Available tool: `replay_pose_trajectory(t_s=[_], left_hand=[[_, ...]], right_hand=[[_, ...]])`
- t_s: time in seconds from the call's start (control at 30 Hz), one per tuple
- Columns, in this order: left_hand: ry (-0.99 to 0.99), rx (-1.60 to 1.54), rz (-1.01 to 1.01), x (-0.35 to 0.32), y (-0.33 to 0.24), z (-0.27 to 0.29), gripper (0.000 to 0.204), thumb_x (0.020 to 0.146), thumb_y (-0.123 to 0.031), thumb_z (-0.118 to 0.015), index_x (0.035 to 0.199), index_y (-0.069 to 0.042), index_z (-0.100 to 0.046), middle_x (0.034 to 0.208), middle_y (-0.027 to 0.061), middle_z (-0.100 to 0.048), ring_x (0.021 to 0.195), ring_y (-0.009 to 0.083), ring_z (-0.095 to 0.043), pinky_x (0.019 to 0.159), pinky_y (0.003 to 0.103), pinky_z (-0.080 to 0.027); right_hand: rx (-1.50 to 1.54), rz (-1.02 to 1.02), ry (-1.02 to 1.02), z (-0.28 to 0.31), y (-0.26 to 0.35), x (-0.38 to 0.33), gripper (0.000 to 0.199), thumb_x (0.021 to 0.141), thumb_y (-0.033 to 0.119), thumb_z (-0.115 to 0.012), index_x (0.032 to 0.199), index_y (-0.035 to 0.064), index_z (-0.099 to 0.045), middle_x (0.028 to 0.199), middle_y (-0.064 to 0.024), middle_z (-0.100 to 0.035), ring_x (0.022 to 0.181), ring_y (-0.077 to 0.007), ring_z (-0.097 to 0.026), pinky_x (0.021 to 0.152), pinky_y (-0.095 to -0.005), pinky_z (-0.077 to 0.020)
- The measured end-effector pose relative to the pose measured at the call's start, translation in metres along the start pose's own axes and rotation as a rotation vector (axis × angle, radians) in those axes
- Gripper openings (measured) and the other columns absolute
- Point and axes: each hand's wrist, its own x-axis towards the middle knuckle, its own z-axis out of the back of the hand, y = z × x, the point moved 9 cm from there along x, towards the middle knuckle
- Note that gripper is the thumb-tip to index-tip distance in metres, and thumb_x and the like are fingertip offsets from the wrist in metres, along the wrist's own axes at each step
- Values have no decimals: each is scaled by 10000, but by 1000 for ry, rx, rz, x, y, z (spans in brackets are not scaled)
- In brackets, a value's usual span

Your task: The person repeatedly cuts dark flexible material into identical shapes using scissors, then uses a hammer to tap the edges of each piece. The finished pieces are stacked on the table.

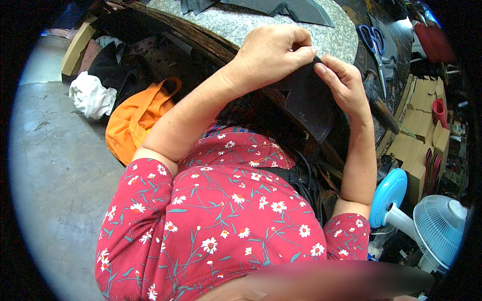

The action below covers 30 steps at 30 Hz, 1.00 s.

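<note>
My left hand (275, 54) and my right hand (344, 86) are close together above the near edge of a round speckled grey stone slab (226, 31). Both are closed, thumbs against fingers, pinching the top edge of a black sheet piece (307, 103). It hangs down below my hands, over the dark table edge, with faint light marks on its face. Whether it is leather or another sheet material I cannot tell. More black cut pieces (286, 11) lie flat at the slab's far side.
Scissors (375, 46) with blue-purple handles lie right of the slab, near a wooden-handled tool (384, 114). Cardboard boxes (416, 145) and a blue fan (439, 228) stand at the right. At the left are an orange bag (131, 118) and a white cloth (92, 95).
</note>
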Motion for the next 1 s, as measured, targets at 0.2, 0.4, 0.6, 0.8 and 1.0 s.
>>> replay_pose_trajectory(t_s=[0.2,0.4,0.6,0.8,1.0], left_hand=[[56,-68,19,0,8,-5,246,920,-234,-657,908,11,-672,772,77,-650,768,130,-615,705,285,-482],[-96,-1024,219,-3,23,18,667,901,-189,-724,1395,-5,-315,1098,189,-647,963,280,-688,818,341,-565],[48,-1168,447,-32,-8,-55,333,948,-79,-620,1266,-26,-536,1163,87,-641,1016,140,-623,877,311,-526],[266,-797,203,-5,5,-12,323,882,-86,-705,1174,-7,-593,969,61,-682,852,109,-650,731,278,-550],[-333,635,-660,-6,-80,39,132,801,-61,-645,926,-88,-673,819,13,-642,714,160,-626,596,281,-492]], right_hand=[[-49,11,4,5,0,-1,225,957,213,-655,993,-8,-674,751,-46,-619,706,-95,-556,658,-273,-463],[592,-140,-540,72,-12,-23,163,976,163,-637,1006,15,-698,895,17,-677,805,-67,-606,747,-226,-486],[462,-195,-355,38,3,-48,191,981,183,-640,996,-2,-685,887,36,-646,807,-28,-546,750,-197,-448],[-1027,-133,-395,110,-12,-100,315,880,274,-694,1144,105,-671,1142,-98,-652,1101,-299,-570,942,-412,-454],[-955,-322,-312,138,-70,-135,336,858,285,-713,1151,128,-665,1130,-66,-658,1073,-290,-587,898,-416,-453]])
